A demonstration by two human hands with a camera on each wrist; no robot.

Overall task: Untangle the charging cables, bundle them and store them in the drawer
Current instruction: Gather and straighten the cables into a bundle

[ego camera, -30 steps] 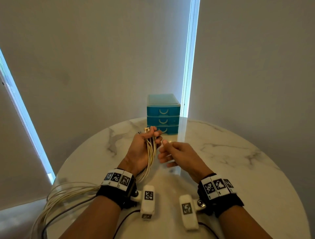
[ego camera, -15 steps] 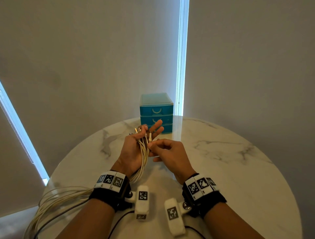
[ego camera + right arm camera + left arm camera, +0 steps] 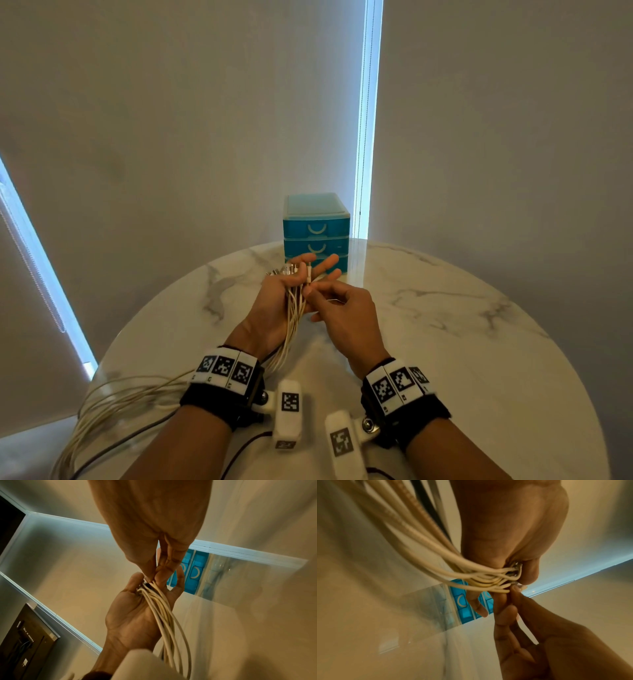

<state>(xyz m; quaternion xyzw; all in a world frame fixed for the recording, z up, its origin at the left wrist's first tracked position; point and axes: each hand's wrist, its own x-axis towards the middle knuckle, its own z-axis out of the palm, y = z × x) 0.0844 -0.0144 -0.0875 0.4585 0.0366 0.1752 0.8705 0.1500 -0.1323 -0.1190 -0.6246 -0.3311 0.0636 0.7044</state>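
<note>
Cream cables [image 3: 113, 407] spill off the near left edge of the worktop [image 3: 462, 342] in loose loops, then rise as one gathered sheaf across the left hand [image 3: 274, 308]. That palm faces up, the thumb pinning the plug ends while the fingers [image 3: 327, 262] have straightened out; a second ago they were curled round the sheaf. The right hand [image 3: 342, 308] has closed in against it, and its grip is now a thumb-and-forefinger pinch on a single connector [image 3: 309, 274] at the top of the bunch (the wrist views show the fingertips [image 3: 150, 577] meeting right at the plugs). I judge this as one more end being laid in with the rest, so the untangling looks nearly done and the bundling is still ahead.

Beyond the hands stands the blue drawer unit [image 3: 317, 229] at the far rim, all drawers closed, so one must be pulled open first. Bare marble lies wide to the right for coiling; the hanging loops at the left edge could snag or drag.
</note>
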